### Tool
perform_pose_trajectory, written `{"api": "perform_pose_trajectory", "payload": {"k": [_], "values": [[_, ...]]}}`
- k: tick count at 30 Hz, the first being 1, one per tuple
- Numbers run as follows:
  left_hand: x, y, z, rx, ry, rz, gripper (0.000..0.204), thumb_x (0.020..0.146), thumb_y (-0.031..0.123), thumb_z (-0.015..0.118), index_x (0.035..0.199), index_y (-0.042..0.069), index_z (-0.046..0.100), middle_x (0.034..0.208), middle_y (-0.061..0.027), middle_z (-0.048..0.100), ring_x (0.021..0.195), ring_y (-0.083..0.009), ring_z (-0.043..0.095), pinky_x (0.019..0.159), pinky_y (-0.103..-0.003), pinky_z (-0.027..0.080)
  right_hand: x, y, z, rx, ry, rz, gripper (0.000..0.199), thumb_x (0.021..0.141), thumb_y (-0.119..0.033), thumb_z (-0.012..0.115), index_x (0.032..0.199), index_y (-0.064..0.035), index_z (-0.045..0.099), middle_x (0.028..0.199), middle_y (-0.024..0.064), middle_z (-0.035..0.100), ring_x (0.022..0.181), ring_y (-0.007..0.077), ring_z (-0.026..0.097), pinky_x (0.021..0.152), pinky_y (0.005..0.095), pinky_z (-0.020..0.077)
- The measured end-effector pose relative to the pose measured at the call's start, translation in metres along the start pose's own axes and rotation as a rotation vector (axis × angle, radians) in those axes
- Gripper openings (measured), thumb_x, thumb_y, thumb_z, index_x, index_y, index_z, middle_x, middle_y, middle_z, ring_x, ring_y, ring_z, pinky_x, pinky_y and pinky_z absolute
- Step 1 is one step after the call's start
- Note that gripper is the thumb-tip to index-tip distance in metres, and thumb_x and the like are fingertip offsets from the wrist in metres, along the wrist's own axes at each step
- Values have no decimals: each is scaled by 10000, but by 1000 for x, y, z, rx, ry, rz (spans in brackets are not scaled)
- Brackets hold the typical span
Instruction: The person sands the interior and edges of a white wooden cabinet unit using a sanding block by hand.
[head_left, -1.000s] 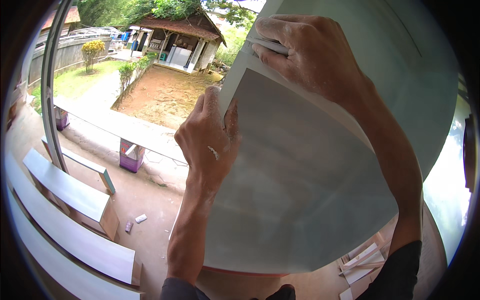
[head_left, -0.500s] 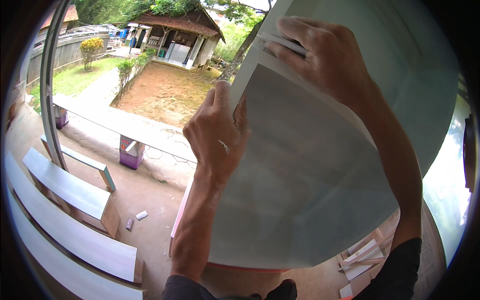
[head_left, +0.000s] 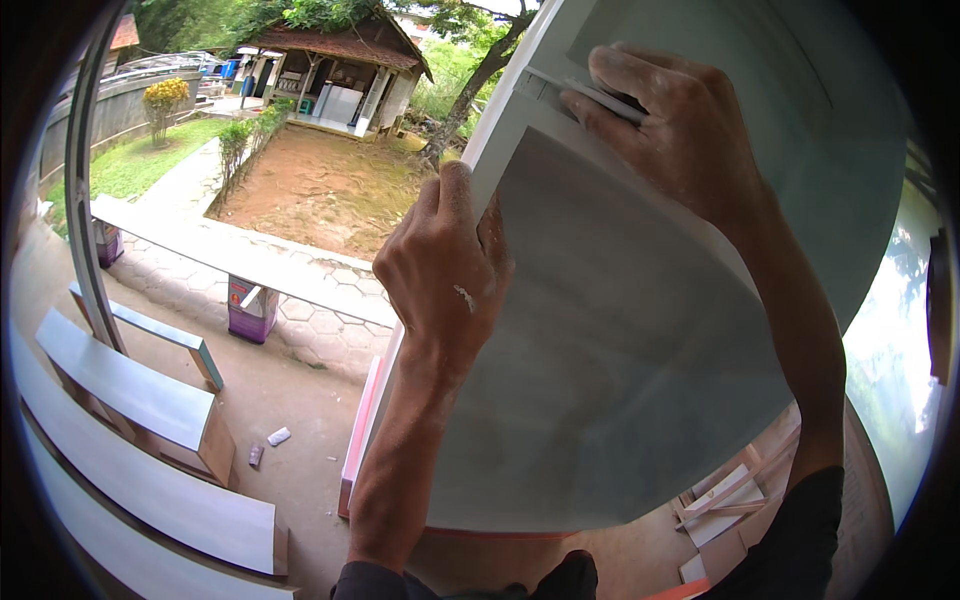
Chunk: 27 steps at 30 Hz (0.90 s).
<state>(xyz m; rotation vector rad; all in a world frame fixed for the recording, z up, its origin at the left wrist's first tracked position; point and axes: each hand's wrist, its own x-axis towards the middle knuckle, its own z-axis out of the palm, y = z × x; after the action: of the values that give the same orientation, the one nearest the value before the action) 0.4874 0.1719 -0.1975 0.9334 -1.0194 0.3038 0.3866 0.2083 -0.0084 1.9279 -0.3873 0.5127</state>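
Note:
A large pale grey-white cabinet (head_left: 620,330) stands before me, with a flat frame running round its recessed panel. My left hand (head_left: 445,250) is closed round the frame's left edge, the thumb on the inner side and the fingers outside. Dust and a white smear mark its back. Higher up and to the right, my right hand (head_left: 675,130) grips a thin, flat, pale pad (head_left: 600,95) between thumb and fingers. The pad lies against the frame's crosspiece, near the corner. What the pad is made of I cannot make out.
Long white-topped boards (head_left: 150,450) lie in rows at the lower left. A purple tin (head_left: 252,310) props up a white plank (head_left: 240,262). Two small wrapped scraps (head_left: 278,436) are on the floor. Wood offcuts (head_left: 725,505) lie at the lower right, and a metal post (head_left: 80,200) stands left.
My right hand has slid the pad a little right and down along the crosspiece, away from the outer edge. The left hand keeps its hold, while the whole view has shifted slightly.

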Motion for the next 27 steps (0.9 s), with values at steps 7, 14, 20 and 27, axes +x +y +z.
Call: {"api": "perform_pose_trajectory", "payload": {"k": [7, 14, 20, 27], "values": [[0, 1, 0, -23, 12, -16, 207, 952, 225, 691, 1001, 35, 624, 861, -167, 714, 749, -365, 726, 643, -444, 544, -3, 4, -7, 94, -44, -36, 195, 866, -155, 749, 994, -24, 683, 888, 142, 691, 792, 361, 676, 692, 434, 550], [0, 1, 0, -6, 24, -13, 227, 955, 238, 693, 1034, 35, 627, 868, -176, 716, 769, -368, 733, 649, -439, 554, -12, 11, 6, 29, 140, -92, 235, 868, -230, 789, 912, -18, 698, 753, 94, 680, 650, 225, 667, 633, 380, 549], [0, -1, -1, -3, -12, -36, 257, 950, 242, 701, 1072, 24, 639, 852, -204, 724, 764, -372, 741, 655, -449, 560, -1, 18, 8, 142, 53, -166, 199, 885, -188, 749, 936, -13, 670, 868, 118, 669, 756, 308, 650, 700, 417, 556], [0, -1, 0, 47, 1, -11, 189, 953, 238, 682, 1003, 68, 614, 854, -136, 716, 738, -351, 733, 631, -454, 553, -120, 64, -28, -98, -8, 50, 238, 820, -208, 819, 810, -50, 642, 711, 56, 627, 601, 212, 610, 564, 357, 507]]}}
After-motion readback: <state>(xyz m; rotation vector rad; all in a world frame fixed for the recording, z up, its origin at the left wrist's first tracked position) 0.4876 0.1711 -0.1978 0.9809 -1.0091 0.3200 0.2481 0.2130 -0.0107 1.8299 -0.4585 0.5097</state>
